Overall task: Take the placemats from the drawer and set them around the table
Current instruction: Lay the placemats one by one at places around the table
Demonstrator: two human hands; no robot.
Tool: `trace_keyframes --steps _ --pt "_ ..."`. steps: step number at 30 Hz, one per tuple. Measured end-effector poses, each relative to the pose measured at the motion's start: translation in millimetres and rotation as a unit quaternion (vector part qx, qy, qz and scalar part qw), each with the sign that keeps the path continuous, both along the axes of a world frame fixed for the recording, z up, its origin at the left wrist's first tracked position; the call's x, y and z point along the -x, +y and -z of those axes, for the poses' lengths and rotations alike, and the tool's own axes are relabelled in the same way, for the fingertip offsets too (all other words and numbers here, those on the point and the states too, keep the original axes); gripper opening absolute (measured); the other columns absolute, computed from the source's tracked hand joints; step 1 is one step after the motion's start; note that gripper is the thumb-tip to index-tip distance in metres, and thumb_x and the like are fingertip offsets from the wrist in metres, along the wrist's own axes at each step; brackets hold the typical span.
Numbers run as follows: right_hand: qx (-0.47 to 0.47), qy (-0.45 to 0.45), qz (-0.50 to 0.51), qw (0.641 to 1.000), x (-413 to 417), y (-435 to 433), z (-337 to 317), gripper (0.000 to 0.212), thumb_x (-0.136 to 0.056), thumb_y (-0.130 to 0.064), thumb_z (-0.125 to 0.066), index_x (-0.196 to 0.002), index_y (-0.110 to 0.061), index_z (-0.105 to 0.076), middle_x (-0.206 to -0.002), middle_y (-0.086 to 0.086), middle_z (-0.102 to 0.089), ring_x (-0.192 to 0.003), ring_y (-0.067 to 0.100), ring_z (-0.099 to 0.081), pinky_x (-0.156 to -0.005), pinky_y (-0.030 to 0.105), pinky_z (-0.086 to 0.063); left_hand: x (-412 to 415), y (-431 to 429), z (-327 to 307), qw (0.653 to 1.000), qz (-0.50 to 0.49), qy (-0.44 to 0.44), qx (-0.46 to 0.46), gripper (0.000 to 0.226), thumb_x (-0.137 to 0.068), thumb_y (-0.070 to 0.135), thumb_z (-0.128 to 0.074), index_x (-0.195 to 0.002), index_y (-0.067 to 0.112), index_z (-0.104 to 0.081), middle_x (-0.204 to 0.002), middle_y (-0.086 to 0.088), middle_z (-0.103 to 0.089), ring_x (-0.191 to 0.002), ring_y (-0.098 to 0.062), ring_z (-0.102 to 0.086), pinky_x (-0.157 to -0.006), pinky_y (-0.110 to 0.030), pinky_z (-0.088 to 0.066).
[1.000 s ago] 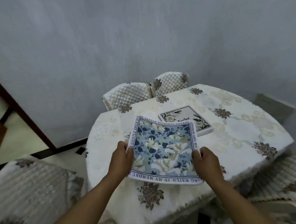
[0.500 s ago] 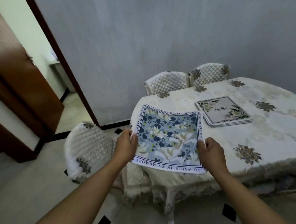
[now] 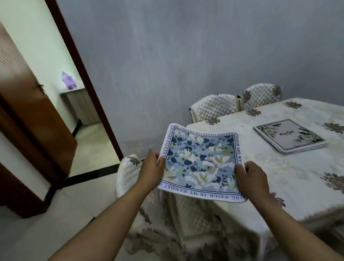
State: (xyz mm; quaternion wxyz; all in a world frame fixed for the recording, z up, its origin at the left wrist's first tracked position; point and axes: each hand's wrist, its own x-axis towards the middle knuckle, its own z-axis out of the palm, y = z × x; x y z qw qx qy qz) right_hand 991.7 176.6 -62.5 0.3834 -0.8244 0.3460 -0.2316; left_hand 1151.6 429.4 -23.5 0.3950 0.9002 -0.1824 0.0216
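A square blue floral placemat (image 3: 201,162) with a lettered border hangs in the air over the table's left corner. My left hand (image 3: 152,168) grips its left edge and my right hand (image 3: 251,178) grips its near right corner. A stack of grey floral placemats (image 3: 289,135) lies flat further right on the table (image 3: 304,170), which wears a cream cloth with brown flowers.
Two quilted chairs (image 3: 236,103) stand behind the table against the grey wall. A third quilted chair (image 3: 127,174) sits below my left hand at the table's left end. A brown door (image 3: 20,96) stands ajar at the left, with a doorway beside it.
The view has swung left, so the table and the stack now sit further right. The blue placemat stays in both hands and has moved out towards the table's left corner.
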Motion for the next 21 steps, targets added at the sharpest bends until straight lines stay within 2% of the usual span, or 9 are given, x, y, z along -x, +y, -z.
trace_keyframes --steps 2,5,7,12,16,18,21 --pt "0.005 0.006 0.029 1.000 -12 22 0 0.036 -0.096 -0.029 -0.049 -0.067 -0.010 -0.038 -0.061 0.012 -0.045 -0.053 0.024 -0.042 -0.049 0.034 -0.024 -25 13 -3 0.999 0.030 -0.002 -0.011 0.018 -0.098 0.033 -0.046 -0.095 0.015 -0.046 -0.088 -0.005 -0.064 -0.075 -0.022 -0.062 -0.063 -0.037 -0.052" --pt "0.012 0.009 0.080 0.997 -18 44 -4 0.037 -0.095 -0.029 -0.049 -0.066 -0.009 -0.038 -0.061 0.013 -0.044 -0.051 0.024 -0.040 -0.049 0.034 -0.023 -57 18 -11 0.996 0.076 -0.010 -0.034 0.021 -0.099 0.032 -0.046 -0.095 0.012 -0.047 -0.084 -0.003 -0.059 -0.068 -0.016 -0.056 -0.052 -0.029 -0.038" --pt "0.012 0.011 0.111 0.994 -17 51 -6 0.037 -0.095 -0.029 -0.049 -0.066 -0.010 -0.037 -0.060 0.011 -0.041 -0.051 0.023 -0.038 -0.049 0.035 -0.022 -73 11 -12 0.993 0.110 -0.015 -0.050 0.021 -0.099 0.032 -0.045 -0.094 0.011 -0.046 -0.082 -0.004 -0.057 -0.066 -0.016 -0.052 -0.051 -0.028 -0.033" --pt "-0.002 0.002 0.202 0.979 -21 44 4 0.038 -0.094 -0.029 -0.050 -0.064 -0.012 -0.034 -0.057 0.009 -0.039 -0.051 0.024 -0.037 -0.049 0.034 -0.023 -110 -36 -5 0.980 0.192 -0.024 -0.054 0.020 -0.099 0.030 -0.046 -0.091 0.012 -0.045 -0.085 -0.012 -0.059 -0.073 -0.028 -0.056 -0.060 -0.035 -0.040" --pt "-0.034 -0.011 0.261 0.965 -37 17 33 0.040 -0.094 -0.029 -0.051 -0.063 -0.013 -0.032 -0.056 0.008 -0.041 -0.050 0.025 -0.040 -0.052 0.034 -0.026 -140 -91 14 0.966 0.244 -0.035 -0.079 0.023 -0.100 0.033 -0.043 -0.094 0.011 -0.043 -0.086 -0.013 -0.058 -0.075 -0.030 -0.055 -0.065 -0.040 -0.044" --pt "-0.042 -0.017 0.284 0.958 -51 1 52 0.041 -0.094 -0.031 -0.050 -0.062 -0.014 -0.032 -0.054 0.008 -0.041 -0.049 0.027 -0.043 -0.057 0.032 -0.026 -158 -121 25 0.959 0.263 -0.039 -0.096 0.025 -0.100 0.036 -0.041 -0.093 0.012 -0.042 -0.083 -0.011 -0.057 -0.073 -0.029 -0.054 -0.064 -0.040 -0.044" --pt "-0.064 -0.029 0.320 0.945 -81 -28 90 0.041 -0.095 -0.030 -0.051 -0.061 -0.011 -0.036 -0.054 0.011 -0.044 -0.049 0.028 -0.045 -0.048 0.032 -0.025 -192 -174 49 0.947 0.297 -0.036 -0.117 0.026 -0.101 0.039 -0.038 -0.092 0.014 -0.039 -0.075 -0.008 -0.052 -0.064 -0.025 -0.049 -0.055 -0.036 -0.036"
